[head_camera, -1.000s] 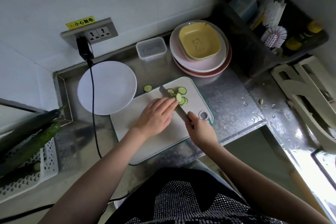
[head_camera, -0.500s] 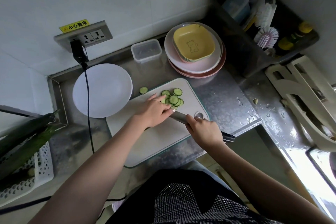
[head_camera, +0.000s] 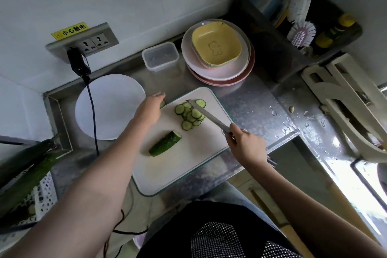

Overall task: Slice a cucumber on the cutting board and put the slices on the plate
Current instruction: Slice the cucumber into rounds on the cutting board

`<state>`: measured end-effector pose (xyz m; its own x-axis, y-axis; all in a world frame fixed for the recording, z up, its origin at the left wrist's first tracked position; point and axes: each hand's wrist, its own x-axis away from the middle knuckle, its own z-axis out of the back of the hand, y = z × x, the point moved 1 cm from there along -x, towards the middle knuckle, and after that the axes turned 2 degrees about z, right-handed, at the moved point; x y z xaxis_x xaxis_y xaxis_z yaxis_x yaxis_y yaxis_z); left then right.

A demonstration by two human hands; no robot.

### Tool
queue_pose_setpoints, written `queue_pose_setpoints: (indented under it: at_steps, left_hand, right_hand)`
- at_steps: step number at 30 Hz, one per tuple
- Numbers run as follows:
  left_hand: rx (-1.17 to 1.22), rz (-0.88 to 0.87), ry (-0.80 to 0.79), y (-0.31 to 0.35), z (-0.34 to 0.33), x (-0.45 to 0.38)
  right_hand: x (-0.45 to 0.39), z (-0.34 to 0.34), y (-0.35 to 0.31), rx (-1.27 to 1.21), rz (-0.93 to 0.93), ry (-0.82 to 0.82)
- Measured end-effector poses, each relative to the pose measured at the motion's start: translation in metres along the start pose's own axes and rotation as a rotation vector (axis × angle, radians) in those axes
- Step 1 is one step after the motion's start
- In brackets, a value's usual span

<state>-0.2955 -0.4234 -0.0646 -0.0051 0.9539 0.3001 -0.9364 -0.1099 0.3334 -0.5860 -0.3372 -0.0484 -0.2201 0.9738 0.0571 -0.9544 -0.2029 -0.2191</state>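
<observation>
Cucumber slices (head_camera: pixel 191 115) lie heaped at the far end of the cutting board (head_camera: pixel 188 159), the uncut stub (head_camera: pixel 165 146) nearer me. My right hand (head_camera: pixel 244 146) grips the knife (head_camera: pixel 206 115) over the heap. My left hand (head_camera: pixel 152 106) pinches a stray slice (head_camera: pixel 162 104) at the board's edge, just beside the white plate (head_camera: pixel 113 107). I'd carry that across first, keeping the blade low and steady.

White wall (head_camera: pixel 146 6), steel counter (head_camera: pixel 251 107), wall socket (head_camera: pixel 92 42)

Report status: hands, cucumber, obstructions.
Right hand grips knife; left hand reaching stray slice. Slices on board. Plate bare, cable across it.
</observation>
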Motion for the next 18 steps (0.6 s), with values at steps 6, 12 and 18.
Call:
queue_pose_setpoints:
  at_steps: [6, 12, 18]
  left_hand:
    - [-0.196, 0.072, -0.005, 0.013, -0.011, -0.017]
    - [-0.132, 0.11, 0.124, 0.015, -0.007, -0.011]
    - [0.628, 0.299, 0.028, 0.032, 0.001, 0.001]
  right_hand:
    - [-0.003, -0.004, -0.025, -0.084, -0.074, -0.082]
    - [-0.002, -0.01, -0.034, -0.156, -0.16, -0.037]
    - [-0.002, -0.009, -0.035, -0.194, -0.25, -0.004]
